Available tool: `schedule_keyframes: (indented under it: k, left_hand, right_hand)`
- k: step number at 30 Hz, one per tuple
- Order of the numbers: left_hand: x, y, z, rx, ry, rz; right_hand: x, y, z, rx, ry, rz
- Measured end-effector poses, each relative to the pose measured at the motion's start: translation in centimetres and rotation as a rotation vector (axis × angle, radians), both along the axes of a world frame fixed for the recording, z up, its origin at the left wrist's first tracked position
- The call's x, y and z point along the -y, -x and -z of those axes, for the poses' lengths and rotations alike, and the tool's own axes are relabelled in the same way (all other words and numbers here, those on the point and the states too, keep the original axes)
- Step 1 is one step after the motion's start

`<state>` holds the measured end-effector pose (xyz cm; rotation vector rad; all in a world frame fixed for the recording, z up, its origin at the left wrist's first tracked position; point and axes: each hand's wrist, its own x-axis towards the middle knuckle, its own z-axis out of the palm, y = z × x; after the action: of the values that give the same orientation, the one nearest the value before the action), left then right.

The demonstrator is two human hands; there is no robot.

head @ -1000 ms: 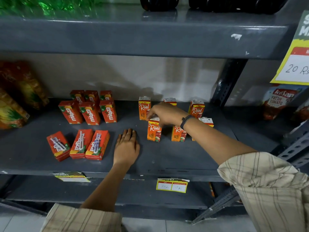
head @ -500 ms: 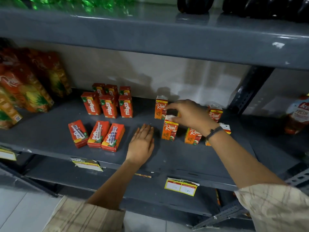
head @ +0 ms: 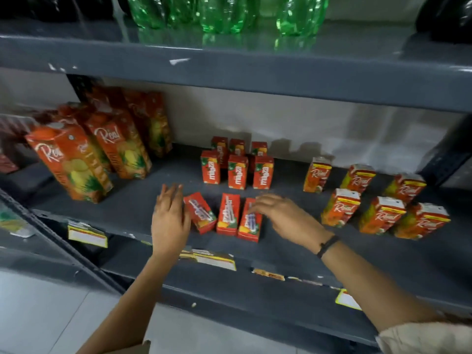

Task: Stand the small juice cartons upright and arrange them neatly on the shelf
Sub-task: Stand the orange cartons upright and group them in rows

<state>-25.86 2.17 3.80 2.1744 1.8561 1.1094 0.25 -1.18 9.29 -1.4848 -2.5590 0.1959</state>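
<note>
Three small red Maaza cartons lie flat near the front of the grey shelf (head: 293, 251): left (head: 200, 213), middle (head: 228, 214), right (head: 249, 222). My left hand (head: 170, 218) is open, fingers spread, just left of the left lying carton. My right hand (head: 283, 215) hovers open over the right lying carton, fingertips at its top edge. Behind them several Maaza cartons (head: 237, 171) stand upright in two rows. To the right, several small Real cartons (head: 378, 198) stand upright in two rows.
Large Real juice cartons (head: 74, 162) lean at the shelf's left. Green bottles (head: 224, 14) stand on the shelf above. Price tags (head: 86, 235) hang on the front edge. A dark upright post (head: 444, 159) bounds the right end.
My right hand has left the small Real cartons and moved left over the lying Maaza cartons. My left hand lifted off the shelf and shifted left. The view swung left.
</note>
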Motion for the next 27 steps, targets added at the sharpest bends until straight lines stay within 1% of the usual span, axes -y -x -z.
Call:
schedule_keyframes:
  k: [3,7,10,13,15,16,17,19,20,21,22,24,27]
  left_hand:
    - [-2.5,3.0,1.1,-0.092,0.104,-0.001]
    - [-6.1,4.3,1.8,-0.233,0.254,0.095]
    - [-7.6,4.2,2.8,-0.333,0.334,0.188]
    - [-8.0,4.2,3.8,-0.349,0.365,0.224]
    - [-8.2,4.2,4.3,-0.334,0.349,0.225]
    - [-8.2,4.3,4.4,-0.324,0.346,0.225]
    - [-8.3,4.2,4.4,-0.315,0.339,0.226]
    - [-8.3,4.3,4.5,-0.305,0.321,0.227]
    - [-8.4,4.4,4.5,-0.302,0.320,0.226]
    - [-8.4,4.4,4.5,-0.299,0.318,0.225]
    - [-8.4,4.4,4.5,-0.294,0.312,0.226]
    - [-8.3,4.4,4.5,-0.282,0.290,0.229]
    - [-8.3,4.5,4.5,-0.273,0.280,0.229]
  right_hand:
    - [-0.9,1.8,1.5,0.208,-0.002,-0.026]
    - [-1.7,3.3,2.3,0.395,-0.066,-0.015]
    - [-1.9,3.8,2.4,0.445,-0.066,-0.005]
    - [-1.5,3.2,2.2,0.409,-0.067,0.033]
    - [-1.1,2.5,2.3,0.327,-0.109,0.148]
    - [-0.9,2.3,2.3,0.235,-0.144,0.263]
    - [-0.8,2.2,2.4,0.090,-0.176,0.419]
    - [-0.8,2.6,2.3,-0.300,-0.226,0.754]
    - [-0.9,3.0,2.3,-0.469,-0.247,0.882]
    - [-1.0,3.4,2.3,-0.585,-0.267,0.976]
    - [-1.0,3.9,2.6,-0.655,-0.270,1.050]
    - [-1.1,5.0,3.0,-0.717,-0.229,1.133]
    - [-0.9,6.0,3.5,-0.695,-0.162,1.107]
